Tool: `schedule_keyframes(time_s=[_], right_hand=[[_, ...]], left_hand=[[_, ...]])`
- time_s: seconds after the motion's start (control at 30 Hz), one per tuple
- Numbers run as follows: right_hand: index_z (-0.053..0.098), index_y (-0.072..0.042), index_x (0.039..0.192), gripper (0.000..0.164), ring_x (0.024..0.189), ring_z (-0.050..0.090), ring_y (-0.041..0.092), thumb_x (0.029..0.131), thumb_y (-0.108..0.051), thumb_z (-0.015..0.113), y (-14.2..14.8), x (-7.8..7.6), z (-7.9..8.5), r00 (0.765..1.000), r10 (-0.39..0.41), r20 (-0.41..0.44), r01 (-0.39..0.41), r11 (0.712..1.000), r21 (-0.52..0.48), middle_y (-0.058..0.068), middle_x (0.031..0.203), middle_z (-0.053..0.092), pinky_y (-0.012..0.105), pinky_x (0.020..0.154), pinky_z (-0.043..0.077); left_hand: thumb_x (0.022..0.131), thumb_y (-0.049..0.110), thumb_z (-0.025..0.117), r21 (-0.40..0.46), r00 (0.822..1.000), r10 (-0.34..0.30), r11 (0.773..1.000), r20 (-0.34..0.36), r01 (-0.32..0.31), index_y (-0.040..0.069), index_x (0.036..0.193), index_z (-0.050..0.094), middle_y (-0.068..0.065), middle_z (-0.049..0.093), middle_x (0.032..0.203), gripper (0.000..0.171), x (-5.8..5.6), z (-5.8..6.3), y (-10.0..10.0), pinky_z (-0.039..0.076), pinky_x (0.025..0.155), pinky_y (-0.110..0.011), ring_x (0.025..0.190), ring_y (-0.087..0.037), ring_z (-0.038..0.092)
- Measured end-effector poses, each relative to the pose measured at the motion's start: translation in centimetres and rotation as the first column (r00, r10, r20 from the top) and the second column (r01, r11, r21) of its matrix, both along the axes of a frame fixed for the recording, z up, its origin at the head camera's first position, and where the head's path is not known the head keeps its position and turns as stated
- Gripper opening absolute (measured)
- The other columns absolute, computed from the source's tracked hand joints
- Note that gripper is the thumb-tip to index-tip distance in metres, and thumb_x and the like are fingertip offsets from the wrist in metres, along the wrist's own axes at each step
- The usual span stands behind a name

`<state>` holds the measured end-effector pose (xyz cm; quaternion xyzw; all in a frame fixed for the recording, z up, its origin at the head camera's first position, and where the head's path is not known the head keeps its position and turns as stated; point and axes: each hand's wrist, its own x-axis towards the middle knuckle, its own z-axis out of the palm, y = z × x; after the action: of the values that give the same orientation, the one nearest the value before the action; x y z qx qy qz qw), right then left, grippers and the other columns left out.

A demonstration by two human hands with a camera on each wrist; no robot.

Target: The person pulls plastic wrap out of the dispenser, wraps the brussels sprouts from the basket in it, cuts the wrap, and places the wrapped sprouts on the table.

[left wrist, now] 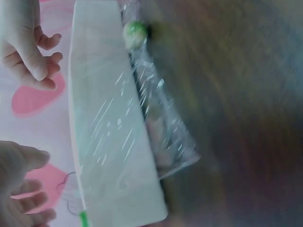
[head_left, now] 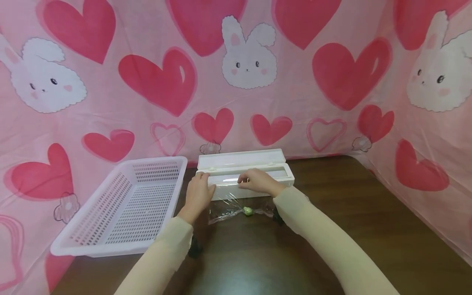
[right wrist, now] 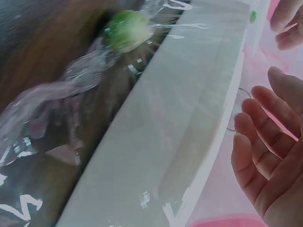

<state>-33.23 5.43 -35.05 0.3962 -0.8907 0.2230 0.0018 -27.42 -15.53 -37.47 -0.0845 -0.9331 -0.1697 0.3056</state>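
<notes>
A long white cling film dispenser stands near the back of the table, its lid raised. Clear cling film hangs over its front onto the table. Caught in that film is a small round green-and-white vegetable, its exact kind unclear. My left hand is at the dispenser's left end, fingers relaxed. Over the right half of the top is my right hand; its fingers bend loosely, with nothing visible between them. Whether either hand touches the dispenser, I cannot tell.
To the left, a white perforated plastic basket stands on the dark wooden table. A pink cloth with hearts and rabbits hangs behind the table and along its sides.
</notes>
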Motion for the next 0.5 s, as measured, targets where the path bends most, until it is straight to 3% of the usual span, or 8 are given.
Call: schedule_keyframes(time_s=[0.13,0.27,0.5], right_hand=[[0.070,-0.007,0.095,0.015,0.070,0.054,0.010,0.087,-0.018,0.064,-1.2,-0.1,0.5,1.000,0.005,-0.003,-0.005,1.000,0.000,-0.003,0.078,0.062,0.027,0.066,0.045],[0.070,-0.006,0.097,0.017,0.070,0.053,0.010,0.087,-0.018,0.064,-2.3,-0.3,0.6,1.000,0.023,-0.019,-0.023,1.000,-0.009,-0.002,0.078,0.062,0.026,0.066,0.044],[0.068,-0.002,0.101,0.020,0.071,0.054,0.011,0.087,-0.017,0.064,-4.5,-0.4,0.4,1.000,0.008,-0.018,-0.009,0.997,-0.076,0.001,0.081,0.064,0.026,0.067,0.045]], left_hand=[[0.076,0.017,0.072,-0.159,0.995,0.063,0.986,0.075,-0.050,-0.014,0.112,0.051,-0.028,0.053,0.113,0.052,0.0,0.8,-0.7,0.031,0.096,-0.051,0.109,-0.044,0.046],[0.078,0.028,0.072,-0.305,0.972,0.147,0.949,0.186,-0.085,-0.016,0.124,0.042,-0.031,0.043,0.127,0.071,-0.1,1.5,-1.3,0.023,0.100,-0.053,0.122,-0.045,0.034],[0.079,0.036,0.071,-0.391,0.922,0.204,0.918,0.328,-0.064,-0.017,0.131,0.032,-0.032,0.032,0.136,0.084,-1.2,2.3,-2.7,0.018,0.103,-0.053,0.127,-0.043,0.027]])
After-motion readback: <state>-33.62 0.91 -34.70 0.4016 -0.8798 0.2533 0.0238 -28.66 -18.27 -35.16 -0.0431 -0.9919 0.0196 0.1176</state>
